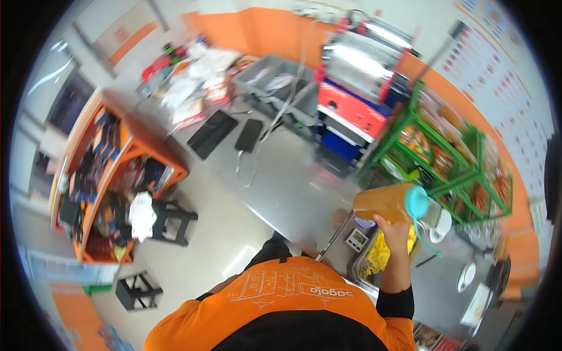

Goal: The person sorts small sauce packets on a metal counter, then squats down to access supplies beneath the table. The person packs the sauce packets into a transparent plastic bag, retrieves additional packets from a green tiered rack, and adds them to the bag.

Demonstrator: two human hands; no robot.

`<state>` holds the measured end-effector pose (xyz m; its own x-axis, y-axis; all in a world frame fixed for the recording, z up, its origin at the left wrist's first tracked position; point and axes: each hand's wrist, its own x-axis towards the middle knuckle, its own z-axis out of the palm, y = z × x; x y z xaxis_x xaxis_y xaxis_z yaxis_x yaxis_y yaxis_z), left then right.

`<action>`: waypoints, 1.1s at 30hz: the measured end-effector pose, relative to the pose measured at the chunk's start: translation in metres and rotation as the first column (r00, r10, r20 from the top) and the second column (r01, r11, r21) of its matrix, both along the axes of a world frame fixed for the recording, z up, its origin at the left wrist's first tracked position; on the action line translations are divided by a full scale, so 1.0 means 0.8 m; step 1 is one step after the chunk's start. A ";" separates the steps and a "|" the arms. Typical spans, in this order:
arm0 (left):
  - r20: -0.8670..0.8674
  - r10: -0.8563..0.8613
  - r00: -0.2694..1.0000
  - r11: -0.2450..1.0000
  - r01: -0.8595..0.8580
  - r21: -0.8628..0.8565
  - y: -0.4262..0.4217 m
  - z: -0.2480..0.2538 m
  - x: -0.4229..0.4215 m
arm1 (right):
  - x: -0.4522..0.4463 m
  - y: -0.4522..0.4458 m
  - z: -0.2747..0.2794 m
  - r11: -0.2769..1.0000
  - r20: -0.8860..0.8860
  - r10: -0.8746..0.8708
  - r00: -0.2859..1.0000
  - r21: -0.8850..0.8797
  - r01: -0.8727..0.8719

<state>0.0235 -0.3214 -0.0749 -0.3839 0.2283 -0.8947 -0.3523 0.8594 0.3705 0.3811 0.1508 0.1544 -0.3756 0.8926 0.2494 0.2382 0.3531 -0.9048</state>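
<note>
My right hand (pixel 393 233) is closed around a clear plastic pitcher (pixel 380 202) of amber-brown liquid. The pitcher is tilted nearly on its side, and its teal lid (pixel 416 202), with a dangling strap, points right. Below the hand sits a metal pan (pixel 358 270) with yellow pieces (pixel 378 255) in it. Beside the pan is a small white digital timer (pixel 356 240). A pale lidded container (pixel 440 227) stands just right of the pitcher. My left hand is out of view.
A red and blue machine (pixel 352 111) and stacked green crates (pixel 404 169) of packets line the steel counter (pixel 281 193). A phone (pixel 249 136), a black tablet-like slab (pixel 212 134), grey bins (pixel 263 73) and plastic bags lie leftward. Orange shelving (pixel 132 146) and black stools (pixel 139 291) stand left.
</note>
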 end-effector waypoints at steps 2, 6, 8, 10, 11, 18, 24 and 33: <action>0.010 0.115 0.993 0.993 -0.114 -0.010 -0.039 -0.001 0.024 | -0.066 0.036 -0.037 0.976 -0.097 0.132 0.986 -0.162 -0.147; 0.030 0.317 0.948 0.948 -0.316 -0.034 -0.101 0.000 0.071 | -0.162 0.079 -0.098 0.991 -0.220 0.056 0.974 -0.103 -0.081; 0.039 0.407 0.912 0.913 -0.406 -0.041 -0.128 0.001 0.088 | -0.193 0.097 -0.127 1.000 -0.220 -0.016 0.975 0.019 0.021; 0.068 0.489 0.869 0.872 -0.488 -0.037 -0.148 -0.002 0.100 | -0.206 0.105 -0.159 0.995 -0.177 -0.050 0.983 0.073 0.064; 0.082 0.524 0.848 0.852 -0.523 -0.037 -0.159 -0.004 0.104 | -0.212 0.102 -0.163 0.990 -0.163 -0.081 0.983 0.100 0.098; 0.232 0.669 0.706 0.733 -0.678 -0.050 -0.215 -0.041 0.071 | -0.215 0.068 -0.192 0.994 -0.152 -0.082 0.985 -0.087 0.069; 0.418 0.649 0.636 0.726 -0.682 -0.090 -0.272 -0.114 -0.058 | -0.251 -0.119 -0.194 0.934 0.200 -0.355 0.913 0.115 0.338; 0.397 -0.093 0.913 0.992 0.121 -0.046 -0.245 -0.108 -0.276 | -0.356 -0.403 -0.333 0.521 0.480 0.851 0.212 -0.727 -0.446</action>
<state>-0.1976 -0.5175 -0.1616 0.0260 0.1818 -0.9830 -0.3623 0.9182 0.1602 0.0960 -0.1718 -0.1121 -0.6947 0.1305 -0.7074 0.6796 0.4414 -0.5860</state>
